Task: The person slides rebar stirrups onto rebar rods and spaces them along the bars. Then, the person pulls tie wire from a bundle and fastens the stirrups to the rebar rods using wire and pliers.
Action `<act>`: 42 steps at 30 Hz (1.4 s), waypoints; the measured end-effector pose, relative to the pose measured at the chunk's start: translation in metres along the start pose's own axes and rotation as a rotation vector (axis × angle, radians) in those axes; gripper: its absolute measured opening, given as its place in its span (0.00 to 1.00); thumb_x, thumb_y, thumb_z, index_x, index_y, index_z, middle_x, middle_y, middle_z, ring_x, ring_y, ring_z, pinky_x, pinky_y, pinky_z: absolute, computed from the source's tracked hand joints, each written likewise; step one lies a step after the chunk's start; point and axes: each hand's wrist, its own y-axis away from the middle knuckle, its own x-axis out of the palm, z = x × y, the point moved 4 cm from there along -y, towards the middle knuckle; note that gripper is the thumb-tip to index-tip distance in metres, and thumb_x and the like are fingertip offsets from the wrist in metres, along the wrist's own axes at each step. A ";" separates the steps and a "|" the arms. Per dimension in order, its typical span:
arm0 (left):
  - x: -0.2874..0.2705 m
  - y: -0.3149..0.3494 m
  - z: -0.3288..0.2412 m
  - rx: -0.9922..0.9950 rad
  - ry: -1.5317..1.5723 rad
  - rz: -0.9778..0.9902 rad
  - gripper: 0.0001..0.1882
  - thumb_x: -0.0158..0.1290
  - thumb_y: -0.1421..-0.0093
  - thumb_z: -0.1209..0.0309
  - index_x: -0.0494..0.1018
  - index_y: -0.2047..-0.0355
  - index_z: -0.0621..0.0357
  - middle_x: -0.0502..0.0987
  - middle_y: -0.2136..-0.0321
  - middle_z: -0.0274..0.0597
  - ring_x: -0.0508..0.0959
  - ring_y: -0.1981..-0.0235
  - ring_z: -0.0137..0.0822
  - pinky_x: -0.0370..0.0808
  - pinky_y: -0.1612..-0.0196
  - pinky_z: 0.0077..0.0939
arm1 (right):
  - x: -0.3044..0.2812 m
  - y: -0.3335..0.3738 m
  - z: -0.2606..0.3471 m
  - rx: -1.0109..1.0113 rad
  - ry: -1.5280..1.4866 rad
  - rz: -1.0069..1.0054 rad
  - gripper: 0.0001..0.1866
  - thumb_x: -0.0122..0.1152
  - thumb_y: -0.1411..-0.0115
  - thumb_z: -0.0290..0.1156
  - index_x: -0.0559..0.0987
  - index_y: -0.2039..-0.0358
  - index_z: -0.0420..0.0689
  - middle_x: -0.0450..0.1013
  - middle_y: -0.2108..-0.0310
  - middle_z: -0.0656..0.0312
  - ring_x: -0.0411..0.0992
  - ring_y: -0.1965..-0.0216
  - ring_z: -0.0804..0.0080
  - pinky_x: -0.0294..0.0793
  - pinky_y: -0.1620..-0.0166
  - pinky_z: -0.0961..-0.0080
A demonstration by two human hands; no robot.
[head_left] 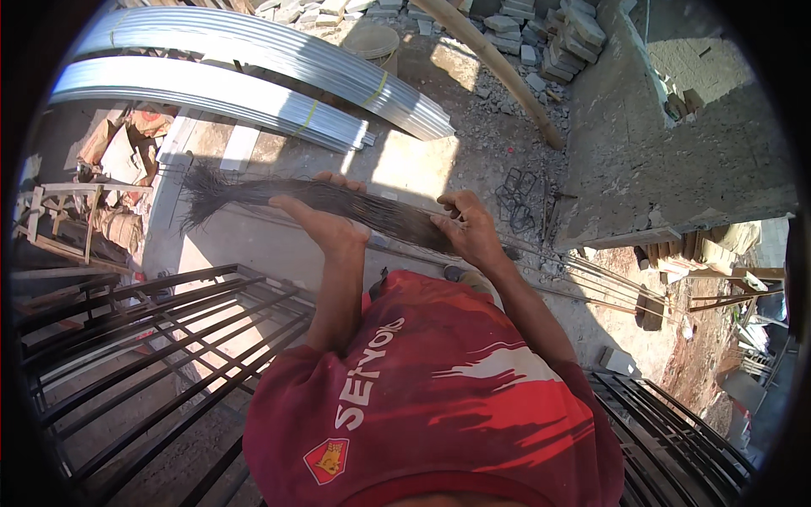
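A long bundle of thin dark wires (384, 211) lies across in front of me, held in both hands. Its left end fans out into loose, frayed tips. My left hand (336, 230) cradles the middle, thumb along the near side and fingertips showing beyond the far side. Toward the bundle's right end, my right hand (470, 230) has its thumb and fingers closed on the wires. Part of that right end is hidden behind this hand.
Stacked silvery metal profiles (253, 51) lie at the far left, near a bucket (370, 40). Black metal bar frames (169, 346) stand on both sides of me. A wooden pole (498, 72) leans by a concrete wall (667, 182). Thin rods (583, 283) extend rightward.
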 end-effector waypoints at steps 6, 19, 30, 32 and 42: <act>-0.004 -0.005 0.004 -0.038 0.039 0.025 0.45 0.28 0.50 0.25 0.67 0.70 0.59 0.68 0.79 0.39 0.67 0.78 0.37 0.68 0.71 0.33 | 0.008 0.003 -0.014 -0.051 -0.010 0.156 0.05 0.57 0.44 0.25 0.74 0.67 0.40 0.69 0.69 0.59 0.69 0.66 0.68 0.67 0.60 0.74; -0.035 -0.014 0.002 -0.026 -0.003 -0.090 0.44 0.27 0.49 0.26 0.66 0.69 0.60 0.68 0.76 0.40 0.67 0.77 0.37 0.68 0.71 0.34 | 0.022 0.001 0.015 -0.078 0.115 0.233 0.09 0.60 0.45 0.32 0.77 0.67 0.41 0.71 0.70 0.55 0.71 0.66 0.60 0.69 0.63 0.69; -0.054 -0.016 -0.014 -0.028 0.019 -0.032 0.46 0.30 0.52 0.24 0.68 0.70 0.59 0.69 0.77 0.38 0.69 0.76 0.37 0.69 0.68 0.32 | 0.046 -0.004 0.021 -0.228 0.148 0.187 0.07 0.61 0.48 0.31 0.77 0.72 0.42 0.72 0.71 0.55 0.70 0.64 0.54 0.68 0.60 0.62; -0.056 -0.018 -0.018 -0.032 0.019 -0.019 0.46 0.30 0.52 0.23 0.69 0.70 0.59 0.69 0.77 0.38 0.69 0.75 0.37 0.69 0.68 0.31 | 0.052 -0.002 0.017 -0.217 0.144 0.206 0.07 0.61 0.48 0.32 0.76 0.72 0.42 0.71 0.71 0.55 0.70 0.64 0.54 0.68 0.60 0.61; -0.058 -0.030 -0.016 0.028 -0.020 -0.038 0.45 0.29 0.51 0.24 0.68 0.69 0.58 0.70 0.77 0.37 0.68 0.75 0.36 0.69 0.68 0.32 | 0.053 0.001 0.026 -0.078 0.131 0.386 0.09 0.57 0.45 0.32 0.75 0.69 0.39 0.71 0.73 0.53 0.71 0.67 0.54 0.68 0.62 0.61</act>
